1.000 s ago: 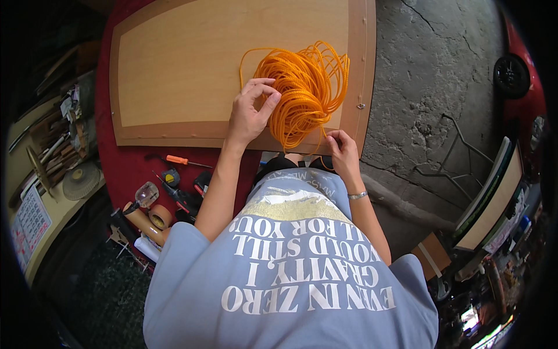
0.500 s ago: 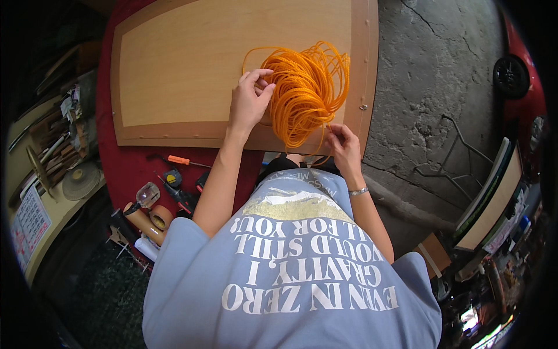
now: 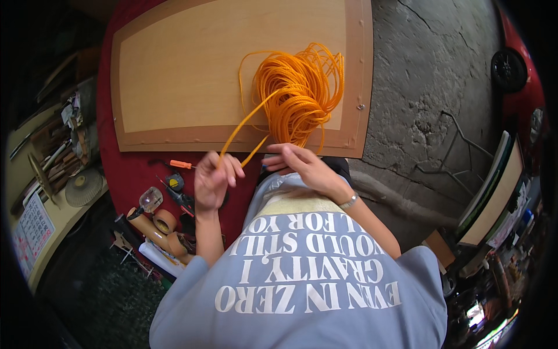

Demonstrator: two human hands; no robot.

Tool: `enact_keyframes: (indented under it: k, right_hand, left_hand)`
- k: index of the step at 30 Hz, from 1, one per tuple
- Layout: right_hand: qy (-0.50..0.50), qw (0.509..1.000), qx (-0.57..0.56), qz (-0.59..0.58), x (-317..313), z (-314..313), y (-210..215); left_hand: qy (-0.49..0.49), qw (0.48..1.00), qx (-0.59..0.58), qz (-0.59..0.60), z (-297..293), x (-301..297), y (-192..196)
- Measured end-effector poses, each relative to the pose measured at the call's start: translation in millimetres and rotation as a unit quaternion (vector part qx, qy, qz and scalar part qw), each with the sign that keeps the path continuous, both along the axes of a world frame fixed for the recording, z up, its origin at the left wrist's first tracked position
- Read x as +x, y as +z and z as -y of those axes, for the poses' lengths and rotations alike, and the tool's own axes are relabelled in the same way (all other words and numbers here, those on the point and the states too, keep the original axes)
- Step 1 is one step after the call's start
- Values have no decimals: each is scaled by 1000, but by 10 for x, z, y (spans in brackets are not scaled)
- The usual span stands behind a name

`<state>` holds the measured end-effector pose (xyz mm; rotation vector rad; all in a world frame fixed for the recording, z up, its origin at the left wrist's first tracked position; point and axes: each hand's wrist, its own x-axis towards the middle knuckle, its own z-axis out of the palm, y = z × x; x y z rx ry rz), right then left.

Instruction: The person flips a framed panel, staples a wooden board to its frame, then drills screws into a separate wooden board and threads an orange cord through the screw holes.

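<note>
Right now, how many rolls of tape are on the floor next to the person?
2 that I can make out: a brown tape roll beside the cardboard tube, and another roll just below it, partly covered. More may be hidden among the tools.

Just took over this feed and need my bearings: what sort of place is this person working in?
Probably a home workshop or garage. A flat wooden board carrying a coil of orange rope lies on cracked concrete floor, with an orange-handled screwdriver and brown tape rolls beside it, and a red car parked at the edge.
</note>
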<state>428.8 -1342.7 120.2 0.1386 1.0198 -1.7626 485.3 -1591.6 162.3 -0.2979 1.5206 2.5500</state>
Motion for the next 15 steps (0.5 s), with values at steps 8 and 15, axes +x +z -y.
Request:
enact_keyframes:
  k: [8, 15]
  right_hand:
    - [-227, 967, -17, 112, 396, 531, -315]
    - [-101, 970, 147, 164, 711, 65, -393]
  left_hand:
    - [63, 994, 41, -84, 238, 339, 486]
    - [245, 956, 84, -137, 1473, 510, 1125]
